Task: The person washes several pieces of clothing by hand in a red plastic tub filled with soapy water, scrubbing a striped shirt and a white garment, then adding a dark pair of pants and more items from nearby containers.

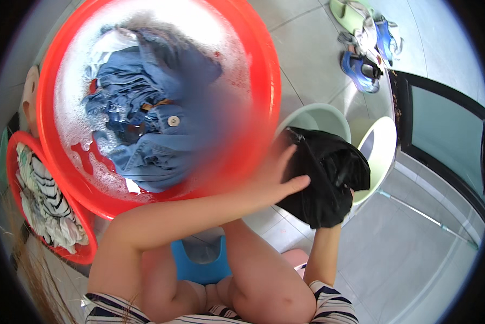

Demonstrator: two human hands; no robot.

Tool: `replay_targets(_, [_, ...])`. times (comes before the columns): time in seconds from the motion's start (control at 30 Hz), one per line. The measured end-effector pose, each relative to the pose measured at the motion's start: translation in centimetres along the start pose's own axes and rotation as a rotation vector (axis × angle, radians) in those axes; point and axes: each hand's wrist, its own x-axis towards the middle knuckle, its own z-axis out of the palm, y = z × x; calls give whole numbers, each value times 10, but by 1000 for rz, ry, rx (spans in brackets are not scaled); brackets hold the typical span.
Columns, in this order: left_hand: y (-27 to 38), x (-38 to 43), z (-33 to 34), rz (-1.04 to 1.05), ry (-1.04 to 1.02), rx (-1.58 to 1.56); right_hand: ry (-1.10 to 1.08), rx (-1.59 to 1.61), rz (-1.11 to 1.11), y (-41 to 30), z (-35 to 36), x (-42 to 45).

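A wet black garment (325, 174) is bunched up over my right hand (352, 195). Most of that hand is hidden behind the cloth, with only a bit of finger showing at its right edge. My left arm reaches across my knees, and my left hand (281, 178) lies against the garment's left side with thumb and forefinger spread. Its other fingers are blurred or hidden. In the large red basin (273, 81) to the left, a blue denim garment (145, 85) with a metal button (173, 121) soaks in sudsy water, beside some white cloth (115, 42).
A smaller red basin (89, 247) at left holds striped and pale clothes (48, 198). Behind the black garment stand a pale green bucket (315, 111) and a cream bucket (382, 150). Blue sandals (360, 71), a pole (412, 212) and a dark-framed glass panel (445, 117) are at right.
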Motion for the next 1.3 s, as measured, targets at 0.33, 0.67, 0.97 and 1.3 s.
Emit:
replay_targets(0.33, [101, -92, -57, 496, 27, 59, -725, -339, -330, -37, 165, -24])
replay_targets(0.67, [55, -182, -179, 173, 903, 177, -849, -1201, -615, -3, 238, -9])
replay_targets(0.97, [100, -138, -96, 448, 273, 679, -25, -1011, -331, 37, 91, -21])
replay_targets(1.3, [26, -48, -12, 340, -221, 1080, 680, -181, 400, 92, -71, -43])
